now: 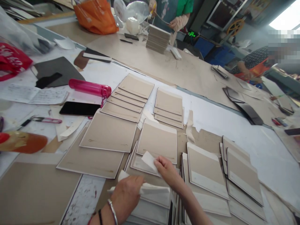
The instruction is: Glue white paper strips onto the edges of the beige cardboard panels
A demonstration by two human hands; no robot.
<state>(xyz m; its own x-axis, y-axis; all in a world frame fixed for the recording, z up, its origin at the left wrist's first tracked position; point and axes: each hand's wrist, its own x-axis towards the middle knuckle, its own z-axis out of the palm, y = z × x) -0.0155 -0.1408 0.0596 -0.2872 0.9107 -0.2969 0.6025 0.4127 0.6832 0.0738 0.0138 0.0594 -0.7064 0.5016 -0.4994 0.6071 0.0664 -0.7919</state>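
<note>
My right hand (pixel 167 171) pinches the edge of a thin white strip (pixel 149 162), which lies over the lower part of a beige panel (pixel 157 137) with a pale border. Closer to me, my left hand (pixel 127 195) is closed around several white strips (pixel 154 189); their ends stick out on both sides of the fingers. Under that hand is a stack of panels with white lower bands (pixel 150 207). Left of the hands, two larger beige panels (pixel 107 129) overlap, brownish smears along their lower edges. My fingers hide part of the held strips.
More panels (pixel 207 168) lie in overlapping rows at right and farther back. A pink bottle (pixel 86 87), a black phone (pixel 79 108) and thread snips (pixel 45 120) lie at left. Across the table, a person (pixel 173 18) holds a thin piece beside a panel stack (pixel 158 39).
</note>
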